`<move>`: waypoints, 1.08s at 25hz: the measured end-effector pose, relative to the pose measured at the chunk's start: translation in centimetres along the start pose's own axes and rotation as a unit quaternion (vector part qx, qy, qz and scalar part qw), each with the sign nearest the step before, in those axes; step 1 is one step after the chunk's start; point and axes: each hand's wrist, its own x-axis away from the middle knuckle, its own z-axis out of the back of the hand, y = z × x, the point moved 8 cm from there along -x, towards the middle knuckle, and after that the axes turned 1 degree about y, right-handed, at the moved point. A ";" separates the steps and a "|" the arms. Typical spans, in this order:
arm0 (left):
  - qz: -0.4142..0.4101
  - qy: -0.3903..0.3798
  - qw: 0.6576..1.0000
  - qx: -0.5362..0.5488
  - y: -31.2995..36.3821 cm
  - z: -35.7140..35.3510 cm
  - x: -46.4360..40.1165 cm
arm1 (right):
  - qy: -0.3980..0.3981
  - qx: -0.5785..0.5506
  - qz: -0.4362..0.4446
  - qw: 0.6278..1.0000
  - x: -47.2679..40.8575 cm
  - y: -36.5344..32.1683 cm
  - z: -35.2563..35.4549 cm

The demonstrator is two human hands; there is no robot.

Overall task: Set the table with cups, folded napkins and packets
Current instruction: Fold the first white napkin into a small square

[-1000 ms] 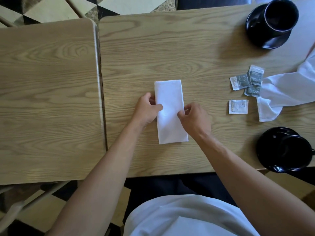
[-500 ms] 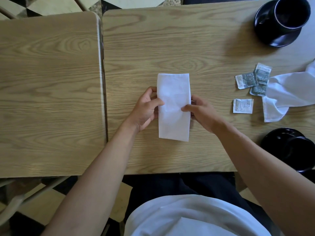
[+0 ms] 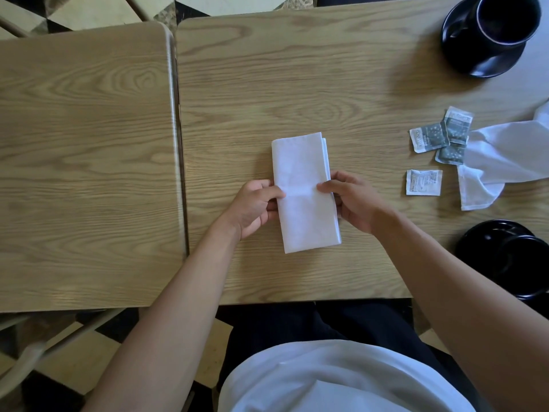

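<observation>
A folded white napkin (image 3: 304,191) lies lengthwise near the middle of the worktop (image 3: 297,78), closer to its near edge. The left hand (image 3: 252,206) pinches the napkin's left edge and the right hand (image 3: 355,200) pinches its right edge. Toward the right edge lie grey packets (image 3: 439,135) and a white packet (image 3: 424,182), their print too small to read, beside a loose white cloth (image 3: 505,156). A black cup on a saucer (image 3: 493,28) stands at the far right corner, another (image 3: 514,257) at the near right corner.

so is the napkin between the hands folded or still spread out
Folded: the white napkin is a narrow strip with layered edges showing along its right side, pinched by the left hand and right hand.
</observation>
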 end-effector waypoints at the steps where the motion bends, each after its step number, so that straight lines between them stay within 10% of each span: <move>1: 0.003 -0.005 1.000 -0.012 -0.3 0.1 0.1 | 0.004 0.018 0.005 1.000 0.1 0.0 0.1; 13: -0.021 -0.042 0.999 -0.026 0.2 0.5 0.9 | -0.094 0.049 0.017 0.994 0.7 -1.0 -1.4; 27: -0.028 0.008 0.999 0.014 1.1 1.0 0.2 | -0.003 0.083 0.101 0.991 0.4 -2.4 -1.0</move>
